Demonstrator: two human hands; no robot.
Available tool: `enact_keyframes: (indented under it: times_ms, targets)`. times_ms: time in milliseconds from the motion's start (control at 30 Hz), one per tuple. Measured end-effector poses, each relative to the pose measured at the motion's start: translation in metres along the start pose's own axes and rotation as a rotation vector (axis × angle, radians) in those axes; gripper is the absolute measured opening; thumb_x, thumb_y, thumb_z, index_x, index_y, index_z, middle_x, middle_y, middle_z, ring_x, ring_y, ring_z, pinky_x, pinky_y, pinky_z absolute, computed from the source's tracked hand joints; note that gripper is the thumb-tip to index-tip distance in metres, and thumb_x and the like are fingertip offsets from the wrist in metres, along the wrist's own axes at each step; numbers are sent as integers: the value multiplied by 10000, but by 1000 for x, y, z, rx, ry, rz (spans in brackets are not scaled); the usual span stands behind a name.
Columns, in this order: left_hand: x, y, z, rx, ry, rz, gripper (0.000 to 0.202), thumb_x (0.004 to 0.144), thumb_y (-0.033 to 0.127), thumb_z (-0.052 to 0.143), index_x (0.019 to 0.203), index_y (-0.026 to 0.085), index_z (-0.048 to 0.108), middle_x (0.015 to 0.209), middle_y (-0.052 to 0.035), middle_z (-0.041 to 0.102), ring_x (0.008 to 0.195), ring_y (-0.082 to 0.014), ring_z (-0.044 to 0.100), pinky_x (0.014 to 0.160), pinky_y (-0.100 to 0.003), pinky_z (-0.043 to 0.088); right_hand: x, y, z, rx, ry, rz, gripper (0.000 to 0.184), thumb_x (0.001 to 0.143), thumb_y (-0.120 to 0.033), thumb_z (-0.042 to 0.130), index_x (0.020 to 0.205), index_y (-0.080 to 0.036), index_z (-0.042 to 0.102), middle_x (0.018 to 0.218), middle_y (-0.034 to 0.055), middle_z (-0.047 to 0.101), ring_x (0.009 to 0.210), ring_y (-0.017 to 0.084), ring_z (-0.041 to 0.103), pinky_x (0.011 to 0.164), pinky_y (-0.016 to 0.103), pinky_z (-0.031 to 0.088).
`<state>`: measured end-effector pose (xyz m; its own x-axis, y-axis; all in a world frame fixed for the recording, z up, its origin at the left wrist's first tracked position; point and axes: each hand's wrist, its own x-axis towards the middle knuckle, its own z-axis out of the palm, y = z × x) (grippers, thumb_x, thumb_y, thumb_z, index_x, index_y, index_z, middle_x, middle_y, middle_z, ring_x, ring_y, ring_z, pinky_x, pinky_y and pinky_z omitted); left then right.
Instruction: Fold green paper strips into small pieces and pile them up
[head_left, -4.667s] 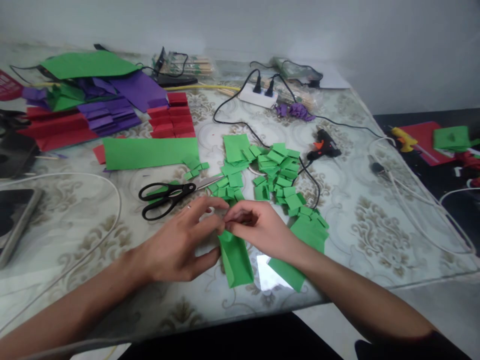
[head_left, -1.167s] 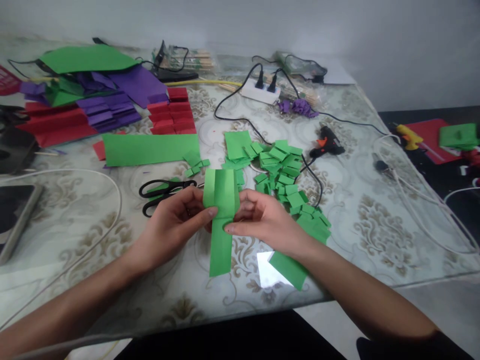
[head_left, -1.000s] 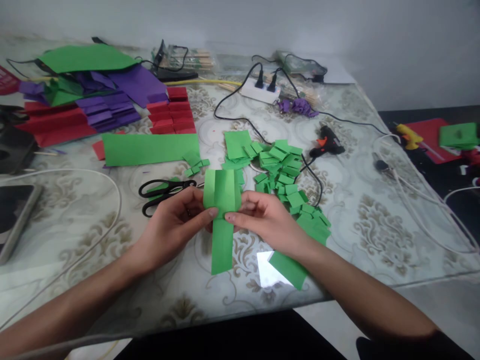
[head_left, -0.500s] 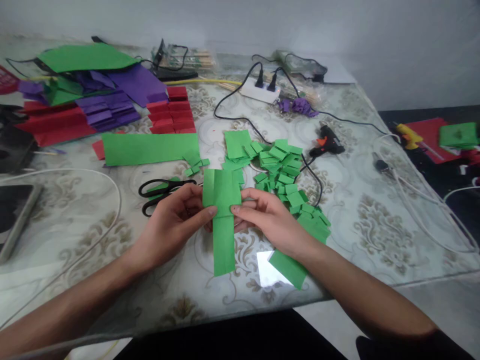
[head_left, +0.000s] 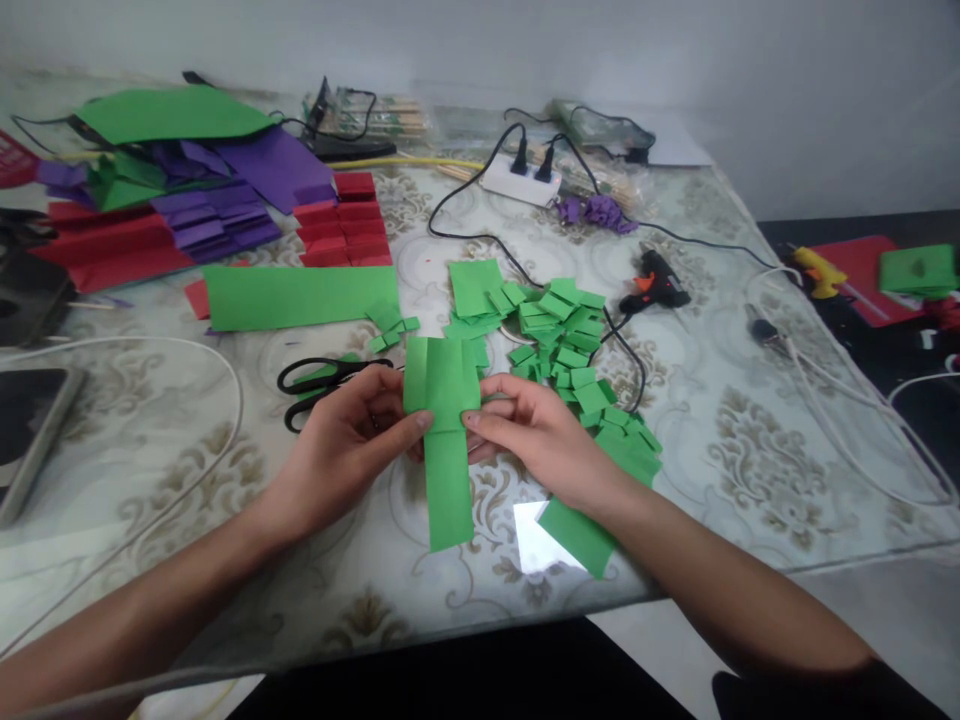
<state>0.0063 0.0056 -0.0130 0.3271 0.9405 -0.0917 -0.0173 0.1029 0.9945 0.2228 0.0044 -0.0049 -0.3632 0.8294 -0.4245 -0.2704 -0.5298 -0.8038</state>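
Both my hands pinch one creased green paper strip (head_left: 444, 420) a little above the table. My left hand (head_left: 349, 445) grips its left edge with thumb on the front and fingers behind. My right hand (head_left: 536, 440) holds the right edge the same way. The strip's upper part is unfolded wide with vertical creases; its lower part hangs narrow toward the table's front edge. Black-handled scissors (head_left: 324, 385) lie just beyond my left hand. A heap of small folded green pieces (head_left: 566, 345) lies beyond my right hand.
A long green sheet (head_left: 296, 297) lies left of centre. Red and purple folded papers (head_left: 195, 225) are stacked at the back left. A black glue gun (head_left: 652, 283), a white power strip (head_left: 519, 180) and cables run across the back. A phone (head_left: 30, 420) lies far left.
Since 4.7 s ago the folded strip was lifted from the table and its top opened out. Over the last second my right thumb slid from the middle to the right edge.
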Motion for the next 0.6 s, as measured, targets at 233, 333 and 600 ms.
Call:
enact_keyframes:
  times_ms: [233, 333, 600]
  targets:
    - [-2, 1, -1, 28, 14, 15, 158, 937, 269, 791, 1029, 203, 680, 823, 11, 764, 670, -112, 716, 622, -185, 602, -1, -2, 0, -32, 12, 9, 476, 667, -270, 970, 965, -209, 604, 701, -60, 749, 652, 135, 756, 690, 254, 648]
    - [-2, -1, -1, 43, 23, 18, 157, 939, 276, 787, 1029, 205, 679, 831, 6, 763, 683, -123, 719, 630, -202, 604, 0, -2, -1, -40, 10, 3, 449, 701, -290, 951, 974, -210, 602, 720, -49, 756, 654, 142, 755, 708, 281, 651]
    - [-2, 0, 1, 45, 20, 10, 163, 941, 295, 782, 1040, 216, 678, 866, 2, 762, 706, -134, 713, 645, -224, 601, 1, 2, -2, -99, 41, -53, 533, 629, -219, 991, 997, -222, 605, 684, -85, 731, 637, 109, 714, 662, 222, 563]
